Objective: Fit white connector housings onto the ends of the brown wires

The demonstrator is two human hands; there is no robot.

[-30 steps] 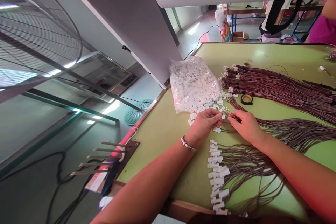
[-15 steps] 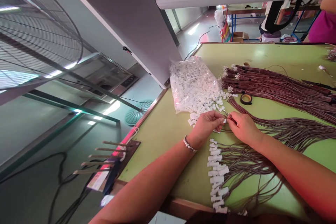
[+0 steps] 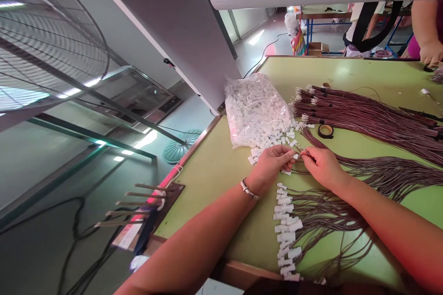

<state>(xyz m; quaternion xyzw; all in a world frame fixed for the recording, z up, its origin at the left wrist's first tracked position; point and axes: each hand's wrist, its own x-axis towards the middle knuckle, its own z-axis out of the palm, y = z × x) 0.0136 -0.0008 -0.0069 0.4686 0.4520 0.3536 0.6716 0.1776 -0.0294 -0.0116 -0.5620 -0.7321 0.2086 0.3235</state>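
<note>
My left hand (image 3: 275,161) pinches a small white connector housing (image 3: 296,156) between thumb and fingers. Close to its right, my right hand (image 3: 321,166) is closed on thin brown wires (image 3: 303,151) whose tips point toward the housing. Whether a wire tip sits inside the housing I cannot tell. Loose white housings (image 3: 270,140) spill from a clear plastic bag (image 3: 254,106) just beyond my left hand. Below my hands, a column of white housings with wires attached (image 3: 286,236) runs down the green table.
Bundles of brown wires (image 3: 367,115) lie across the right of the table (image 3: 200,193). Black tape (image 3: 325,131) rests by them. A pegged board (image 3: 169,207) is fixed at the left edge, and a fan (image 3: 51,46) stands beyond. A co-worker's hand (image 3: 431,50) is at far right.
My hands stay almost in place, the white housing and wires still between them. A co-worker's arm and hand have come into view at the far right edge of the table.
</note>
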